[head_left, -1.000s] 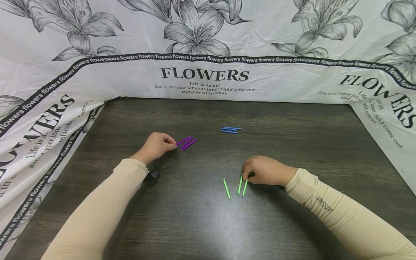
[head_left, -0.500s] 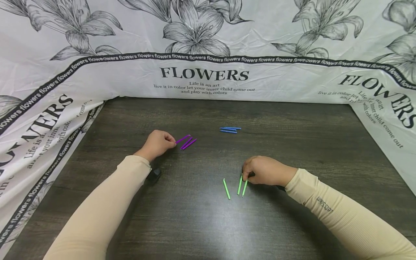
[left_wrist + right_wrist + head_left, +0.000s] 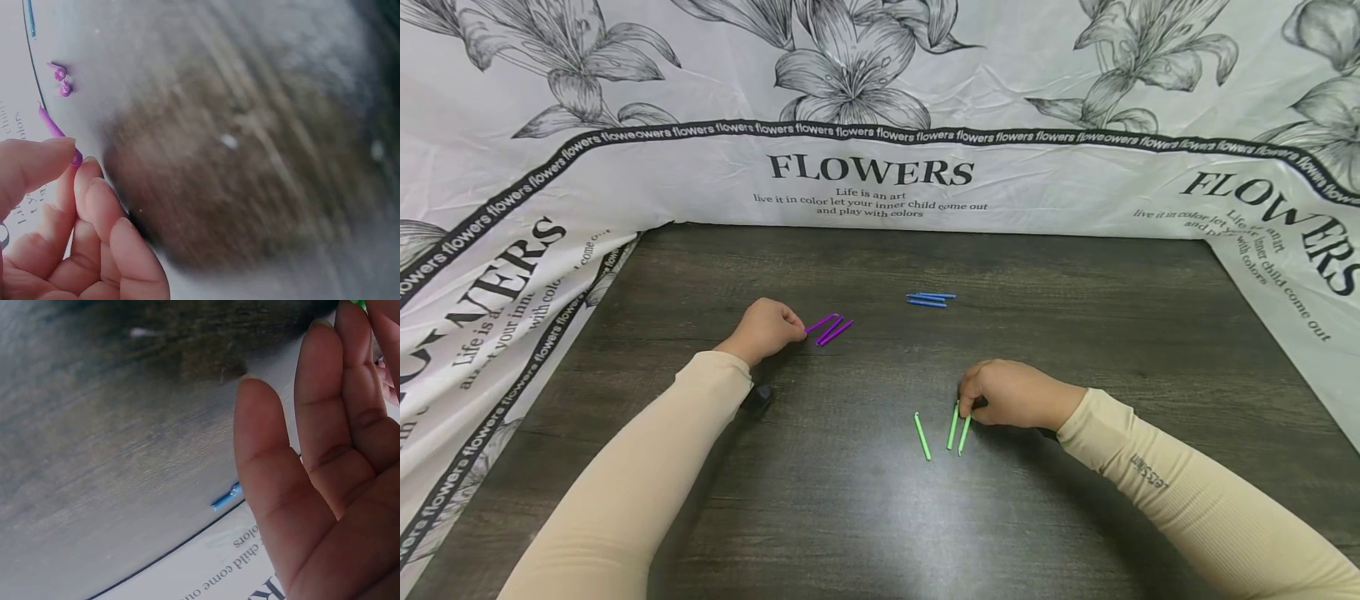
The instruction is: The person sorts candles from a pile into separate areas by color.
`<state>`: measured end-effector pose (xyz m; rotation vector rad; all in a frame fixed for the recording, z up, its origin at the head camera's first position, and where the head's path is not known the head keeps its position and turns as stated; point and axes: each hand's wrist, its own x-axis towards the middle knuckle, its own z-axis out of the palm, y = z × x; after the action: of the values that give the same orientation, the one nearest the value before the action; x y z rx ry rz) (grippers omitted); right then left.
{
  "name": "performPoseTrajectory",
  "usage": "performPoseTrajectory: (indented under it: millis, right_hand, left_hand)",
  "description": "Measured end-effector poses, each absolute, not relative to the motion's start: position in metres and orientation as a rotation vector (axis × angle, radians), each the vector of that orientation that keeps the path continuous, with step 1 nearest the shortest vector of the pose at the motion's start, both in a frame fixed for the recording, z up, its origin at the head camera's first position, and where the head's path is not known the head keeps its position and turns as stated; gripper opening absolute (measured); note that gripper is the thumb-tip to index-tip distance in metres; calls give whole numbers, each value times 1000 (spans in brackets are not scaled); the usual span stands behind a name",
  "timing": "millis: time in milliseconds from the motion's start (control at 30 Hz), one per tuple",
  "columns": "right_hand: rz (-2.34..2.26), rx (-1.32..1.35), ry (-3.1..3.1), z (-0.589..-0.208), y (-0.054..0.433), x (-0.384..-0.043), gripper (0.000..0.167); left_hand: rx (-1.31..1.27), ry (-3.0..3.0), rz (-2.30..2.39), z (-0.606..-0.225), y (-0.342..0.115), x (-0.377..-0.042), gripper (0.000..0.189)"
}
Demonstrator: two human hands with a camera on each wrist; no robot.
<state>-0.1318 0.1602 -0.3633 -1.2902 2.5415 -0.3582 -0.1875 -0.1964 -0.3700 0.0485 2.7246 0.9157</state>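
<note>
My left hand pinches the near end of a thin purple stick between thumb and finger. In the left wrist view this purple stick has a fine tip at its far end. Two more purple sticks with knobbed ends lie just right of it. My right hand pinches the upper end of a green stick. A second green stick lies close beside its fingertips, and a third green stick slants farther left. Only a speck of green shows in the right wrist view.
A small bunch of blue sticks lies farther back on the dark wood-grain table. A white curtain printed with flowers and lettering borders the table at the back and both sides. A black wrist device sits under the left sleeve.
My left hand has shifted slightly away from me, still pinching the purple stick. My right hand and the green sticks have stayed in place.
</note>
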Motion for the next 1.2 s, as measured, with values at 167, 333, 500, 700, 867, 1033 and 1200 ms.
performPoseTrajectory:
  millis: [167, 333, 500, 700, 867, 1033, 1200]
  right_hand:
    - [-350, -1305, 2542, -364, 160, -132, 16]
    - [-341, -1304, 2538, -363, 160, -132, 15]
    - [-334, -1310, 2541, -363, 159, -132, 15]
    - [-340, -1315, 2545, -363, 160, -132, 16]
    - [-342, -1324, 2547, -363, 160, -131, 16]
    - [-342, -1344, 2544, -362, 160, -132, 15]
    - [-332, -1348, 2545, -362, 160, -132, 16]
  left_hand:
    - [34, 2717, 908, -369, -195, -188, 18]
    - [37, 2735, 883, -369, -194, -188, 17]
    - [40, 2758, 855, -371, -192, -188, 16]
    - [49, 2762, 830, -371, -190, -188, 16]
    - [64, 2767, 823, -371, -189, -187, 16]
    - [51, 2766, 818, -370, -188, -187, 16]
    - [43, 2769, 804, -368, -186, -186, 15]
